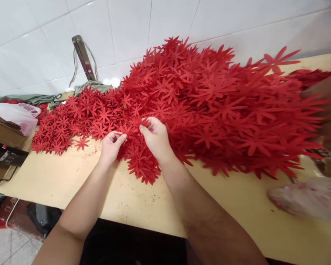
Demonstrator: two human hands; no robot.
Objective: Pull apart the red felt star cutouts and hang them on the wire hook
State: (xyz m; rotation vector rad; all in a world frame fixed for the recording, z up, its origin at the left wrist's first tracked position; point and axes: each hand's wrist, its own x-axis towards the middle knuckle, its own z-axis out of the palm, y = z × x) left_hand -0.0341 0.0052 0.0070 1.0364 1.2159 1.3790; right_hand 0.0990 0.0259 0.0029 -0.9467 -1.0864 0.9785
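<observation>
A large heap of red star-shaped fabric flowers [217, 99] covers the back of the table, its pieces long-petalled. My right hand [156, 137] pinches a red fabric flower [139, 122] between thumb and fingers at the heap's front. To its left, my left hand [111, 145] is closed, thumb against forefinger, with a thin bit of red at the fingertips that I cannot make out fully. Below and between the hands lies a smaller cluster of red flowers [143, 165]. One single flower [82, 143] rests apart on the table, left of my left hand.
The pale yellow table [138, 202] carries small red scraps. Against the white tiled wall stands a dark wooden-handled tool [84, 57] with a cord. A plastic bag [16, 114] and cardboard box [5, 129] are at left; another plastic bag [311, 197] lies at right.
</observation>
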